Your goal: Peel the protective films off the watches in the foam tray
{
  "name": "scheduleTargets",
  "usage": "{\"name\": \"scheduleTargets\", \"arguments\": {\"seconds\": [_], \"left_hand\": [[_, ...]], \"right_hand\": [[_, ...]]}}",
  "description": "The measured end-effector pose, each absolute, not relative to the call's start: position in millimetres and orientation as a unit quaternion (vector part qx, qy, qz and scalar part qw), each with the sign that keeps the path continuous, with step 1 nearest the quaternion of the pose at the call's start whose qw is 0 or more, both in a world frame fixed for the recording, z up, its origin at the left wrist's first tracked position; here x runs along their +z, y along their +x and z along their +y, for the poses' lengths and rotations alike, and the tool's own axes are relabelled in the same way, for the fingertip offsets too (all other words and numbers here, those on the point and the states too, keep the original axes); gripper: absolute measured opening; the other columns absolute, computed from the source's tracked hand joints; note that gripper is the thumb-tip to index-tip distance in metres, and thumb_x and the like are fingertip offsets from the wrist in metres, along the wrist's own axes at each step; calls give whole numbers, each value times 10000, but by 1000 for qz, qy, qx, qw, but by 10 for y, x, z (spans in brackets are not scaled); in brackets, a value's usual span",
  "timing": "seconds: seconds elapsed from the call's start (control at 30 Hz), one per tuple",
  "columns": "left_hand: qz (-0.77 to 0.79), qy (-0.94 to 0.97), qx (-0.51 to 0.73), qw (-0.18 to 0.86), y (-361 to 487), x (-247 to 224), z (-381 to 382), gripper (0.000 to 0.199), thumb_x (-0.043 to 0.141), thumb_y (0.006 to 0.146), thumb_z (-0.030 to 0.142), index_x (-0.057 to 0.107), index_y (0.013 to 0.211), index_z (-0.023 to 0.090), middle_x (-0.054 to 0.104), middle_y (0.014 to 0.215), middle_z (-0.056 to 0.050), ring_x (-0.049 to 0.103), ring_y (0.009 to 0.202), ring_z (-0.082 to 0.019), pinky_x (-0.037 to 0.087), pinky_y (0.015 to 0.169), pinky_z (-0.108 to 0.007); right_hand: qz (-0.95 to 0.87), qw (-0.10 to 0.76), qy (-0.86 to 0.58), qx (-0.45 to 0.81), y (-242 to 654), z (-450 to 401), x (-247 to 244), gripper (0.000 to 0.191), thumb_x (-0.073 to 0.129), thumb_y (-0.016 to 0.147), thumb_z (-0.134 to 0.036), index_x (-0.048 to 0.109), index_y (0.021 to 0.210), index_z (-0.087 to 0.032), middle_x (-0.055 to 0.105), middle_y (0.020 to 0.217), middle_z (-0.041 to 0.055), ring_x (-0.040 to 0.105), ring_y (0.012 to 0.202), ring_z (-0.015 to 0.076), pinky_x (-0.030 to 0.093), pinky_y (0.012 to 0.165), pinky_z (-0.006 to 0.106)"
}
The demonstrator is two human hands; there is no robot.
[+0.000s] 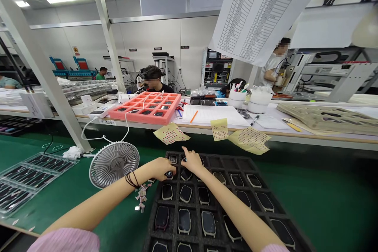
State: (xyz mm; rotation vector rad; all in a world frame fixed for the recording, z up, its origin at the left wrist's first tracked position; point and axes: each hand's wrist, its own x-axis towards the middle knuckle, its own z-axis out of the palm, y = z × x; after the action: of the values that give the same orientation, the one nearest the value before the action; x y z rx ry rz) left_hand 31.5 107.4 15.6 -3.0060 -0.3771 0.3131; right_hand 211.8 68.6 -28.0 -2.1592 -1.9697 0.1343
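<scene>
My hands reach over a black compartmented tray [227, 158] that holds rows of smartwatch bodies, such as a dark-screened watch [185, 221]. My left hand [158, 168] grips a small dark part [169, 174] above the tray's top left corner. My right hand [191, 161] stands over the top row, its fingers apart and the index finger stretched toward a watch [184, 159], partly hidden. A small pile of paper-backed labels [141, 197] lies on the green mat just left of the tray.
A grey desk fan [113, 164] stands left of my left arm, and clear trays of dark parts [29, 177] lie further left. Yellow label sheets [249, 139] lie at the bench edge. Beyond stands an orange tray [146, 106], with co-workers at the far benches.
</scene>
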Motion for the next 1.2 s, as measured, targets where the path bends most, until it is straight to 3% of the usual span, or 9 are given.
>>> {"name": "scheduleTargets", "arguments": {"seconds": [0.47,0.7,0.93,1.07,1.2], "left_hand": [[-127,-986,102,35,295,152,1052,312,649,712,179,648,1016,251,704,906,-48,652,867,-250,502,700,-305],[-139,-986,88,26,319,287,1079,416,703,682,247,628,1091,255,715,939,-29,672,808,-222,496,646,-263],[-91,-995,49,10,608,228,1014,303,646,784,230,627,1085,255,663,1036,-37,639,938,-214,479,752,-262],[-63,-997,51,9,761,142,972,343,674,774,268,609,1111,261,632,1021,-51,627,922,-230,476,720,-270],[-46,-997,62,17,835,112,970,385,687,749,244,602,1123,263,621,991,-68,618,898,-249,473,669,-280]], "right_hand": [[-662,133,-736,49,2102,655,-307,606,531,821,-290,347,1385,-162,651,1132,139,544,1079,283,359,836,355],[-677,160,-718,8,2326,375,-15,664,495,861,-348,254,1451,-162,606,1188,151,541,1079,286,360,857,356],[-619,241,-747,-8,3425,-330,-41,569,436,837,-320,374,1381,-167,629,812,34,609,720,209,435,654,299],[-558,175,-810,-51,3946,-753,-371,527,391,845,-321,413,1339,-141,614,784,52,597,660,222,434,589,315],[-526,132,-835,-96,4119,-986,-589,484,397,842,-311,474,1279,-117,624,853,112,608,837,280,457,624,328]]}}
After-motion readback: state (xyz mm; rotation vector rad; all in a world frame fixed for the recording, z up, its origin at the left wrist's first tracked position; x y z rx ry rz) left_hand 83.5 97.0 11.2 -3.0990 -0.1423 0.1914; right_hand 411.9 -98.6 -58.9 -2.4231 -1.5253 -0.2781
